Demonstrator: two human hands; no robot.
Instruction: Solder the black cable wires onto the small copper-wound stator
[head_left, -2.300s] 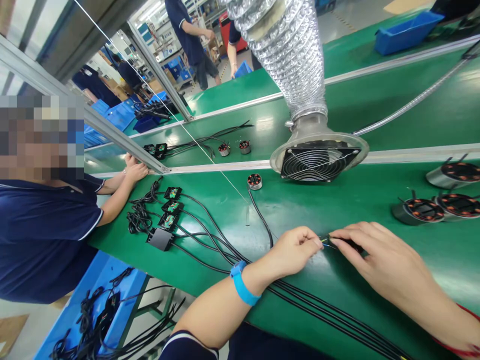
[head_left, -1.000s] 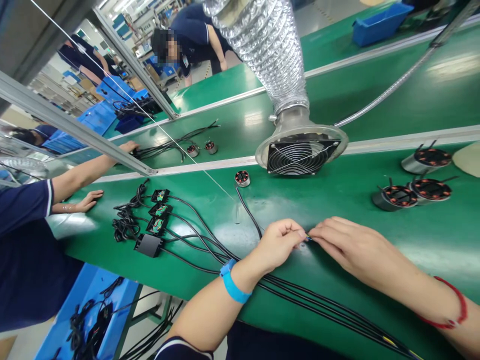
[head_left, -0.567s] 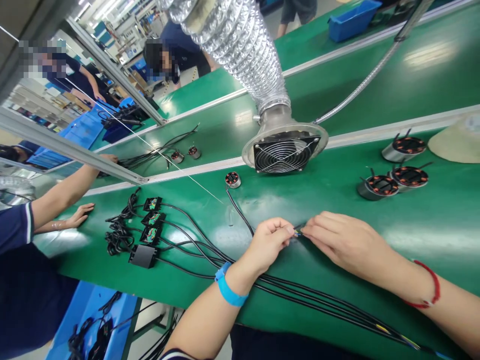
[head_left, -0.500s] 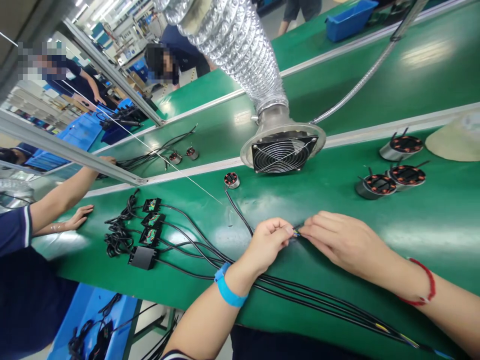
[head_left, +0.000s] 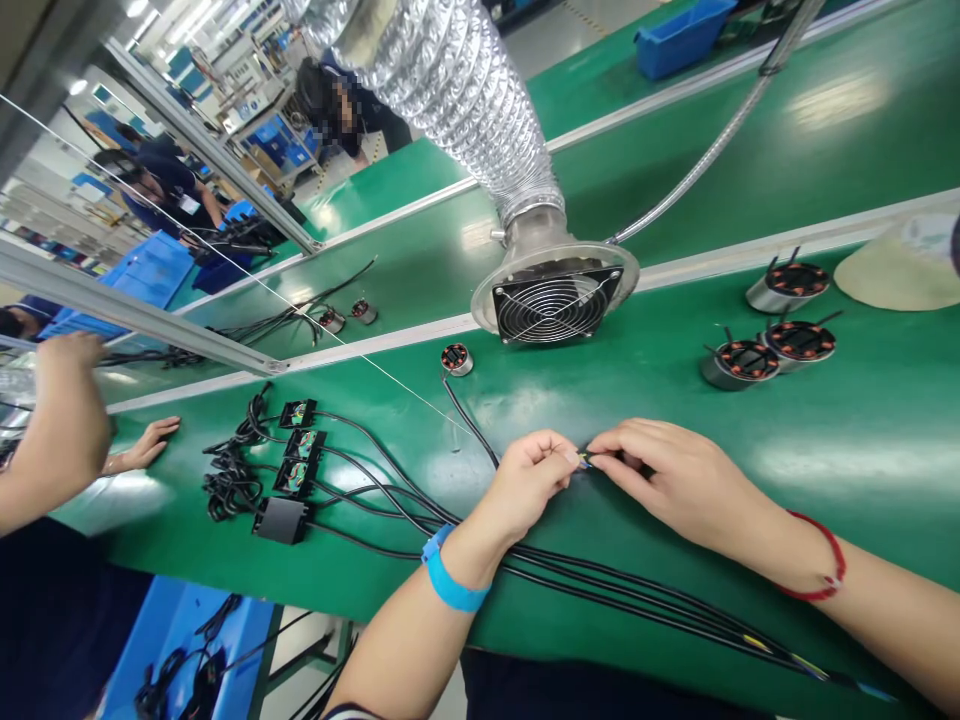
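Note:
Over the middle of the bench my left hand [head_left: 534, 478], with a blue wristband, pinches the end of a black cable [head_left: 471, 422], where small coloured wires [head_left: 583, 460] show. That cable runs back toward a small round motor stator [head_left: 457, 359] with copper coils. My right hand [head_left: 664, 465], wearing a red bracelet, has thumb and fingertips closed at the same wire ends; a small dark piece shows there, mostly hidden. Beneath my left wrist pass several black cables [head_left: 615, 585], their stripped ends lying at the lower right.
Left on the green bench are black boxes with circuit boards [head_left: 300, 445] and coiled cables [head_left: 231, 480]. An extractor fan [head_left: 555, 305] hangs ahead on a foil duct. Three larger stators [head_left: 799, 340] stand at right. A co-worker's hand [head_left: 154, 442] rests at left, above a blue bin [head_left: 176, 620].
The view has shifted slightly. My hands stay together at the wire ends, my right thumb lower and farther from its curled fingers. At the left, the co-worker's other arm has lifted.

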